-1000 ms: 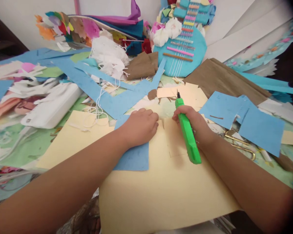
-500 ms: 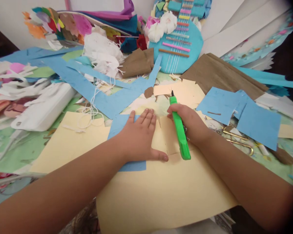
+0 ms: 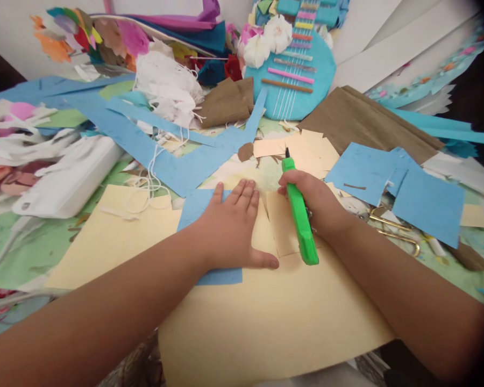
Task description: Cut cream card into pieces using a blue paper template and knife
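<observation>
My left hand (image 3: pixel 232 228) lies flat with fingers stretched out, pressing on a cream paper sheet (image 3: pixel 266 317) and on a blue paper piece (image 3: pixel 221 275) under it. My right hand (image 3: pixel 317 201) is closed around a green utility knife (image 3: pixel 298 212), whose blade tip points away from me. Between the two hands sits a small cut flap of cream paper (image 3: pixel 282 228). The knife's body rests over the flap's right edge.
Blue paper strips (image 3: pixel 165 161) and squares (image 3: pixel 427 207) lie around. A white case (image 3: pixel 70 183) sits at left, brown paper (image 3: pixel 367 129) and a turquoise paper guitar (image 3: pixel 296 80) at the back, gold scissors (image 3: pixel 395 234) at right, white string (image 3: pixel 149 185) near the left cream sheet.
My left hand went from a loose fist to lying flat with fingers spread on the paper. The knife and right hand shifted slightly left; the view tilted a little.
</observation>
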Demonstrator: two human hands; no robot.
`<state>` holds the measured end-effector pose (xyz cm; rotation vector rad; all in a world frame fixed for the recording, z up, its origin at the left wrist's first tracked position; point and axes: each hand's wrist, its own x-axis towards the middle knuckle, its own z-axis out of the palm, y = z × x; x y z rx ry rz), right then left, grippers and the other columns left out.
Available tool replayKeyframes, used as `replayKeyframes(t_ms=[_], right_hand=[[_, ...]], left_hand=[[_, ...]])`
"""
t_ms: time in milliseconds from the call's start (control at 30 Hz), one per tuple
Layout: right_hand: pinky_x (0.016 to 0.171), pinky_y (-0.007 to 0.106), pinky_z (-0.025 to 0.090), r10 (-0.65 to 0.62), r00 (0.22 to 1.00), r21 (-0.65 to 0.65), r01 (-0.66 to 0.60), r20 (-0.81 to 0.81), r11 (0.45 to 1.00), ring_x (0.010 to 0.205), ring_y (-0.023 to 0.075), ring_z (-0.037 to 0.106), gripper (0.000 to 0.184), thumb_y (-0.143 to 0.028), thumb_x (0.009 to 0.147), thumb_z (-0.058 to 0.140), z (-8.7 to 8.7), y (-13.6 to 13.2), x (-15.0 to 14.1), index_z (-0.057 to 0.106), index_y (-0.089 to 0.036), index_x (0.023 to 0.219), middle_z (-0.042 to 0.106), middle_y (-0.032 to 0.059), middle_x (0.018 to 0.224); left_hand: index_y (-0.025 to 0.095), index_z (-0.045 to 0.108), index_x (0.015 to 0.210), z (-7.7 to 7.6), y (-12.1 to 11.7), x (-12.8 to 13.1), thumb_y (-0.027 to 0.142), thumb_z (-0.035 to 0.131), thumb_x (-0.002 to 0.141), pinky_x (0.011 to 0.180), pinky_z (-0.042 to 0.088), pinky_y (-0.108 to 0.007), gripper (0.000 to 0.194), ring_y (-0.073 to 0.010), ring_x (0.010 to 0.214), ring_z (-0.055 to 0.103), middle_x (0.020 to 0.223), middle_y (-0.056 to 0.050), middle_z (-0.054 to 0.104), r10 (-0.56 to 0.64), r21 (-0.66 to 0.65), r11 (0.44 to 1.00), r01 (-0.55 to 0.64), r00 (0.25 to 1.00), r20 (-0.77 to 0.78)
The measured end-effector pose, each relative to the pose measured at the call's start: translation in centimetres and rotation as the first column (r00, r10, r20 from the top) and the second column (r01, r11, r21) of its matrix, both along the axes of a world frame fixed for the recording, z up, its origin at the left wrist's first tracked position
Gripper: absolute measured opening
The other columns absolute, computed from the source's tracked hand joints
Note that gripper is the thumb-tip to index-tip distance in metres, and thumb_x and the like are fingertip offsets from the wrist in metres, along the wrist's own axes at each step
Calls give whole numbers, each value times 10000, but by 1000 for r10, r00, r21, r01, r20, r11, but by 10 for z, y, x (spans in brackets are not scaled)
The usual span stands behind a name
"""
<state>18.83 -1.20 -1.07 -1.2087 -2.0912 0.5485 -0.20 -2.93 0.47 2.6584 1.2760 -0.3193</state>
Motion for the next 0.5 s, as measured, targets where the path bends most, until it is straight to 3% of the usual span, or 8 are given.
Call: replayKeyframes(t_ms=[167, 367, 500], right_hand=[[689, 297, 418, 8, 999, 33, -9, 33, 999, 729, 166, 515, 234, -327, 782, 421, 3, 0, -1, 527, -240, 972, 534, 8, 799], [698, 335, 395, 77, 989, 237, -104, 123, 966, 731, 184, 487, 184, -268, 719, 470, 10, -4, 5, 514, -246, 896, 518, 20, 763], [726, 367, 404, 32, 999, 133, -32, 0, 991, 757, 201, 487, 184, -354, 715, 503, 10, -7, 8, 525, -253, 868, 511, 34, 760]], left_hand=[[24, 79, 1382, -1, 0, 0, 842, 235, 568, 1021, -61, -512, 1165, -318, 1319, -69, 1436, -180, -53, -1, 13, 1000, 1, 1000, 11], [56, 108, 1386, -4, 1, -1, 843, 267, 550, 1022, -55, -513, 1160, -333, 1319, -31, 1447, -164, 4, 11, 31, 999, -12, 999, 45], [39, 95, 1385, -4, 1, -1, 847, 250, 548, 1022, -55, -515, 1174, -341, 1317, -28, 1445, -169, -13, 4, 34, 999, -6, 999, 45]])
